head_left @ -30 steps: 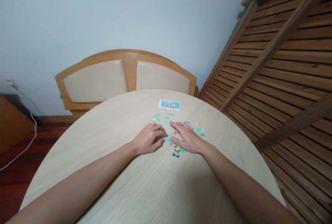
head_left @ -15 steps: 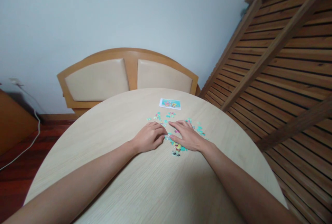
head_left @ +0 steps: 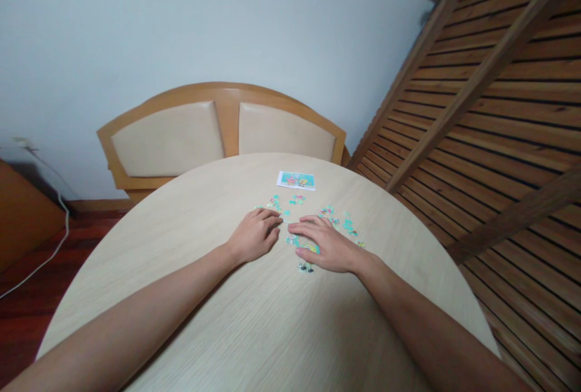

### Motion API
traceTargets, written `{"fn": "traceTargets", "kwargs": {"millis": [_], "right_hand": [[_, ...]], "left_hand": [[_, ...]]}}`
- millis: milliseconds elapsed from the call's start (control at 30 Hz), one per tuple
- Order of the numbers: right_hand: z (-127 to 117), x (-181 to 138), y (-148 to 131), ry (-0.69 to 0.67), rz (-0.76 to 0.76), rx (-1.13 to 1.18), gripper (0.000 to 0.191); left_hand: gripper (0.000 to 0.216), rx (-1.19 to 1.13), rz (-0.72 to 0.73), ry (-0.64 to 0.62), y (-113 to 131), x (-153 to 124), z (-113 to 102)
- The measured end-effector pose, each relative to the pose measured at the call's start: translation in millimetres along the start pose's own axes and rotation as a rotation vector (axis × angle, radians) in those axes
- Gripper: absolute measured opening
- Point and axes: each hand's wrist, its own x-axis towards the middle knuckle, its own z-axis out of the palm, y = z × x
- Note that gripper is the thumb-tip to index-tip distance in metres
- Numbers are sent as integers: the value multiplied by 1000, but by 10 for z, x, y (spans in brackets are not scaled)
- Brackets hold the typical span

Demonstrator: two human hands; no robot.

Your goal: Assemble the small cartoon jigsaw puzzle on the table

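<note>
**A:** What are the hands doing?

**B:** As I read it, they are sorting and fitting puzzle pieces (head_left: 297, 199). Both hands lie palm down on the table (head_left: 272, 325), among the pieces. The right hand (head_left: 325, 245) is flat, with its fingers stretched out close together and pointing toward the left hand. It rests on a small joined patch (head_left: 312, 248) that shows teal and yellow between thumb and forefinger.

**A:** And the left hand?

**B:** The left hand (head_left: 252, 237) is loosely curled, knuckles up, with its fingertips down on the table just short of the right hand's fingertips. I cannot tell whether it pinches a piece underneath.

**A:** Where are the loose pieces?

**B:** Most are scattered just beyond both sets of fingertips, and more trail off past the outer side of the right hand. 1 dark-footed bit (head_left: 305, 267) sits just on the near side of the right thumb. A picture card (head_left: 295, 179) lies farther out, beyond the scatter.

**A:** How do the pieces look?

**B:** They are tiny, thin and flat, mostly teal with spots of pink, yellow and green. They are too small to make out the tabs.

**A:** What would the next move call for?

**B:** In my judgement, a fingertip pinch or a slide, because the pieces lie flush on the smooth wood. The patch would also need steady pressure so it does not shift.
</note>
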Motion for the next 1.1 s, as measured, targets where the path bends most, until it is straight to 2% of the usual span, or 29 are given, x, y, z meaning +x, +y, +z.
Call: {"fn": "traceTargets", "kwargs": {"millis": [133, 267, 400, 500, 633, 900, 1100], "right_hand": [[-40, -3, -9, 8, -40, -32, 35], [-55, -12, 18, 35, -51, -36, 34], [-47, -8, 32, 28, -52, -31, 33], [-56, -6, 6, 16, -62, -26, 33], [-90, -25, -38, 12, -94, -3, 32], [-113, -55, -42, 7, -108, 25, 29], [-93, -54, -25, 3, -107, 38, 30]], "left_hand": [[22, 9, 6, 7, 20, 0, -38], [14, 1, 12, -1, 44, 13, -76], [9, -52, -45, -9, 37, 43, -68], [14, -139, -83, -5, 11, 50, -45], [19, -195, -54, -4, -6, 35, -37], [11, -124, -114, 10, 30, 26, -46], [14, -301, -98, 15, -23, 33, 18]]}}
